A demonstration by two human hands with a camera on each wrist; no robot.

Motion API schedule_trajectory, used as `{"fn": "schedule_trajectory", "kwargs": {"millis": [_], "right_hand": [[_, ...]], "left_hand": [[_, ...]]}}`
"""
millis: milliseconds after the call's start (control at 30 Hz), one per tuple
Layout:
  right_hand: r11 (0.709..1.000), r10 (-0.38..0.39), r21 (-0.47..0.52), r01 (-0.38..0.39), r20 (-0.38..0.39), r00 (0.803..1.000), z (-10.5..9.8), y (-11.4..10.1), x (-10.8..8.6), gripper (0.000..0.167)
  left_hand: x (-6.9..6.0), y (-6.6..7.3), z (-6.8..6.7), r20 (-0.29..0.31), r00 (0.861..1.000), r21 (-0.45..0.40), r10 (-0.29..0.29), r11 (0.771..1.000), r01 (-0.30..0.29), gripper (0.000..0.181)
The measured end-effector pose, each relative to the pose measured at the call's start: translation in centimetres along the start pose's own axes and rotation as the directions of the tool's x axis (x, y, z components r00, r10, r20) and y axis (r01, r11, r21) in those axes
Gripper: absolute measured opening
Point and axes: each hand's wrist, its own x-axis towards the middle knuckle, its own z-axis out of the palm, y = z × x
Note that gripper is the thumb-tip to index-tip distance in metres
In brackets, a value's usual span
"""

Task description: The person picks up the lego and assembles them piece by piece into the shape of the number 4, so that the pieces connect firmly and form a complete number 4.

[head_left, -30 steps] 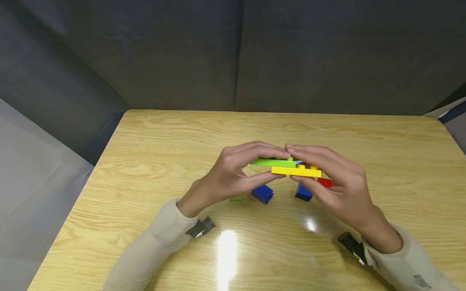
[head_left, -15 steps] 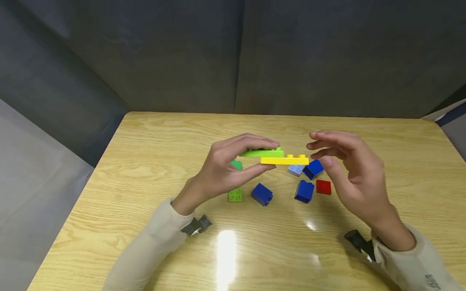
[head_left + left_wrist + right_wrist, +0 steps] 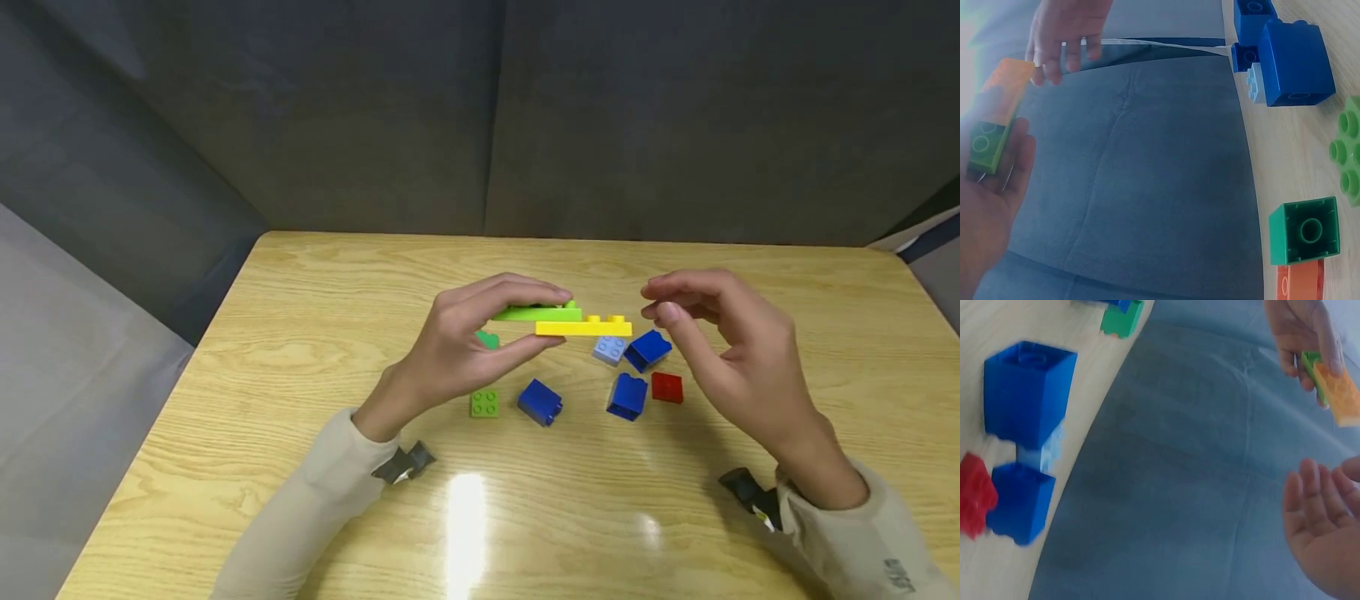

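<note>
My left hand (image 3: 468, 346) pinches two joined building-block plates above the table, thumb below and fingers on top. The lime green plate (image 3: 538, 315) lies over the left part of the yellow plate (image 3: 583, 329), whose bare studs stick out to the right. In the right wrist view the yellow plate (image 3: 1338, 394) looks orange. To the right, apart from the plates, my right hand (image 3: 738, 358) hovers with loosely bent fingers and nothing in them. Below the hands lie a light blue brick (image 3: 609, 350), a red brick (image 3: 667, 387) and a blue brick (image 3: 626, 396).
On the wooden table (image 3: 337, 333) are another blue brick (image 3: 648, 350), a third blue brick (image 3: 540, 402) and a small lime brick (image 3: 483, 404). A darker green brick (image 3: 1304, 231) touches an orange brick (image 3: 1297, 281). Dark cloth (image 3: 480, 117) hangs behind the table.
My right hand has let go of the plates and drawn back to the right. My left hand has moved slightly left and away with the plates. Bricks below have come into sight.
</note>
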Motion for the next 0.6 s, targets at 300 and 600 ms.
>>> {"fn": "schedule_trajectory", "kwargs": {"millis": [300, 600], "right_hand": [[0.933, 0.173, -0.358, -0.042, 0.343, 0.923, -3.2, 2.4, 0.2, 0.031], [0.881, 0.472, -0.413, -0.231, 0.73, 0.494, -4.4, 6.7, -0.6, 0.026]], "left_hand": [[0.1, -0.1, 0.0, -0.011, 1.0, 0.006, -0.004, 1.0, 0.004, 0.039], [0.0, -0.1, 0.0, -0.015, 1.0, 0.008, -0.005, 1.0, 0.005, 0.039]]}}
